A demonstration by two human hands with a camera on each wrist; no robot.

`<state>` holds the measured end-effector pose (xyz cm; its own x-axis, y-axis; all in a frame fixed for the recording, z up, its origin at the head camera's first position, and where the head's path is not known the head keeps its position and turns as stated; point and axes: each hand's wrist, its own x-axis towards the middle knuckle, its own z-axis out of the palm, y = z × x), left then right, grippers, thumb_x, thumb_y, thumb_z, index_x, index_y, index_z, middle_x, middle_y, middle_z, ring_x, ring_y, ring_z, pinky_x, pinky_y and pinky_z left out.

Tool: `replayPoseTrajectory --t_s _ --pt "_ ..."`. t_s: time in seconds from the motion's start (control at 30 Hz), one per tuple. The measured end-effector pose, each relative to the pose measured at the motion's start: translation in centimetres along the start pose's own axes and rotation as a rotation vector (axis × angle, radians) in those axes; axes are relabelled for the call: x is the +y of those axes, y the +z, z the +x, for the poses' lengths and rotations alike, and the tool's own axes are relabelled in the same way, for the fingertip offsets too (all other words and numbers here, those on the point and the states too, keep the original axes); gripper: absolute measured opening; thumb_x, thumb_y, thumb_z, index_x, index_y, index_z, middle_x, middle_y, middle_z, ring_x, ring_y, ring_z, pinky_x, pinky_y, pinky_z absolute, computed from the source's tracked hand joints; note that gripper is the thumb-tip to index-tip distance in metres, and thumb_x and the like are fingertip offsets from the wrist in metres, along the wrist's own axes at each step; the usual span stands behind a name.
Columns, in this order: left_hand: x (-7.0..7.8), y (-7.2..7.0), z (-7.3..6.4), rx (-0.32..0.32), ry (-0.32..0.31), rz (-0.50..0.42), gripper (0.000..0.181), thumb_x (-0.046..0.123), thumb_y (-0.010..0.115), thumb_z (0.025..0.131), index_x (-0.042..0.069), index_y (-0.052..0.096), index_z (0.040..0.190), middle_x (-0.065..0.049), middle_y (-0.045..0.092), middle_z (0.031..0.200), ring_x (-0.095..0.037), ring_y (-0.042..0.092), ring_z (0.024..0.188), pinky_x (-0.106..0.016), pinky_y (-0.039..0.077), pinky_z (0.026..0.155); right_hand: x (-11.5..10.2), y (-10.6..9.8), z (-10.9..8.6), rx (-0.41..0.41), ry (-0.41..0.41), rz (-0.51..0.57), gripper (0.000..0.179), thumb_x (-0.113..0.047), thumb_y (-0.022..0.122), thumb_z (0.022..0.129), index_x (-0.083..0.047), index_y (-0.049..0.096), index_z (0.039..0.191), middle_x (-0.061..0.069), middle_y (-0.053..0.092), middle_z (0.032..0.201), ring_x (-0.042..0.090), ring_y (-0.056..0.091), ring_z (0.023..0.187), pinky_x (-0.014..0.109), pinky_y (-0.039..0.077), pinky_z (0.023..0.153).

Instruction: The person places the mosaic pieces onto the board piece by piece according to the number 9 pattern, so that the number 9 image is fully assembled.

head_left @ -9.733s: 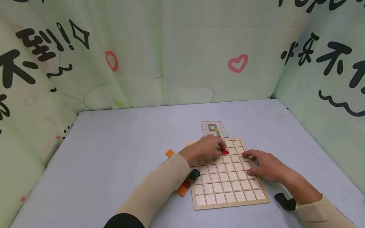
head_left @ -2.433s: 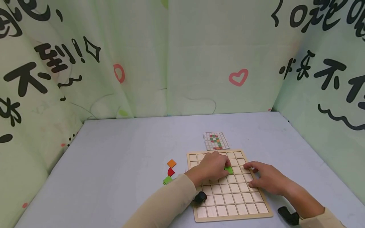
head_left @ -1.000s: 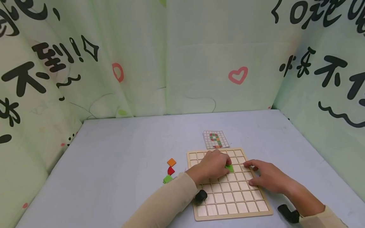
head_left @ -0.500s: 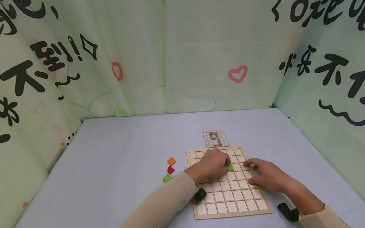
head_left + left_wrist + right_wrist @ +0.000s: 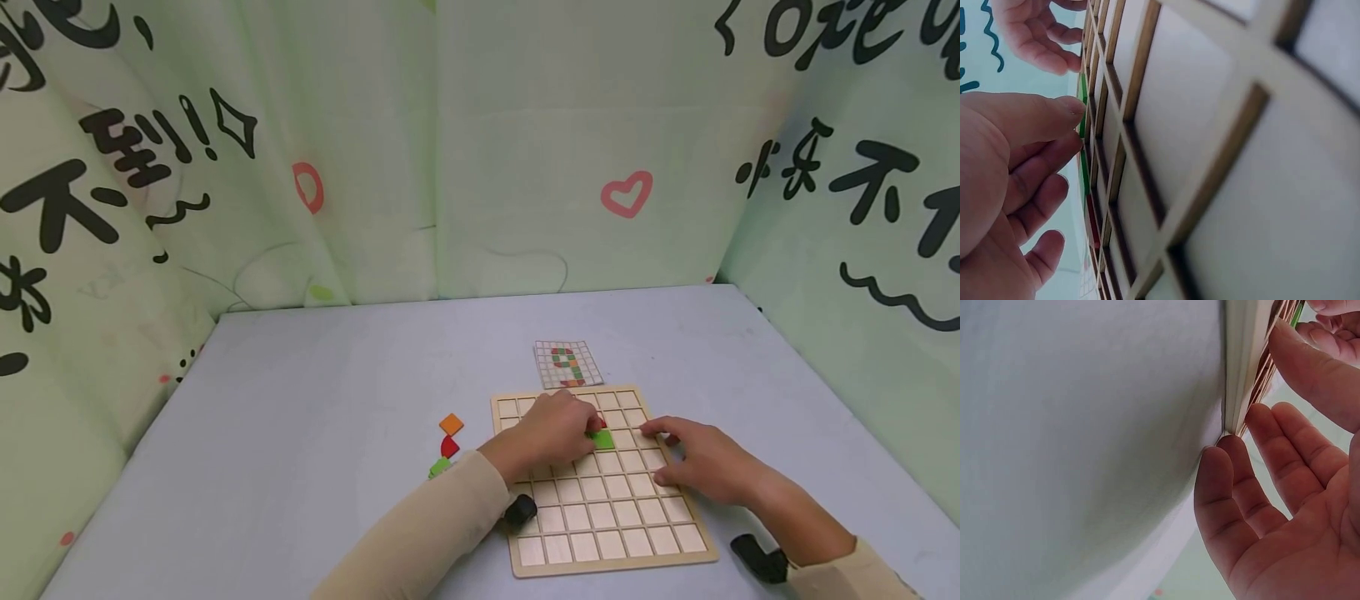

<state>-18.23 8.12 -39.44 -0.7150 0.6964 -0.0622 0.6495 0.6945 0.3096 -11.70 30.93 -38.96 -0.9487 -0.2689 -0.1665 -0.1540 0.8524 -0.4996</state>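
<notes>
My left hand [image 5: 558, 429] bends over the upper part of a wooden grid board [image 5: 611, 562]. Its fingertips are right at a green square tile [image 5: 603, 439] lying in one of the cells. A bit of a red tile [image 5: 602, 422] shows just above it, partly covered by the fingers. In the left wrist view, thumb and forefinger of the left hand [image 5: 1029, 144] come together at the board surface, beside green and red tile edges. My right hand [image 5: 701, 458] rests at the board's right edge, thumb and forefinger apart. The right wrist view shows this hand's fingers [image 5: 1260, 509] fairly straight along the edge.
Left of the board lie an orange tile [image 5: 451, 424], a red tile [image 5: 449, 447] and green tiles [image 5: 439, 467], partly behind the left sleeve. A printed pattern card [image 5: 567, 364] lies beyond the board on the white table [image 5: 337, 417]. Curtains [image 5: 517, 167] stand behind.
Since 9.7 seconds ago the green tile has come onto the board below the red one. Just now my left hand draws slightly left, uncovering more of both. My right hand stays at the edge.
</notes>
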Motion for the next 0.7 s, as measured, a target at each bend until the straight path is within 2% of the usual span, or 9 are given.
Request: replayPoseTrajectory --t_s 0.37,0.6,0.7 --pt "-1.4 -1.0 -1.6 -0.003 -0.024 -0.075 0.022 0.024 0.072 0.093 0.018 0.074 0.114 0.012 0.068 0.1 -0.005 0.053 0.087 -0.023 0.043 0.077 -0.2 0.1 0.2 -0.014 0.035 0.005 0.059 -0.022 0.083 0.081 -0.005 0.058 0.131 0.011 0.062 0.123 0.034 0.057 0.108 0.052 0.046 0.085" --pt "-2.4 -1.8 -2.8 0.003 -0.057 -0.119 0.026 0.028 0.073 0.093 0.018 0.073 0.117 0.011 0.066 0.096 -0.008 0.049 0.092 -0.025 0.042 0.08 -0.3 0.1 0.2 -0.01 0.025 -0.001 0.059 -0.021 0.083 0.081 -0.004 0.057 0.131 0.011 0.062 0.122 0.034 0.057 0.108 0.051 0.046 0.085" --pt "-2.7 -1.9 -3.2 0.015 -0.071 -0.126 0.023 0.03 0.074 0.092 0.019 0.073 0.113 0.011 0.065 0.095 -0.009 0.049 0.093 -0.027 0.042 0.082 -0.3 0.1 0.1 -0.007 0.02 -0.004 0.059 -0.021 0.083 0.081 -0.004 0.057 0.131 0.011 0.062 0.122 0.034 0.056 0.108 0.051 0.046 0.085"
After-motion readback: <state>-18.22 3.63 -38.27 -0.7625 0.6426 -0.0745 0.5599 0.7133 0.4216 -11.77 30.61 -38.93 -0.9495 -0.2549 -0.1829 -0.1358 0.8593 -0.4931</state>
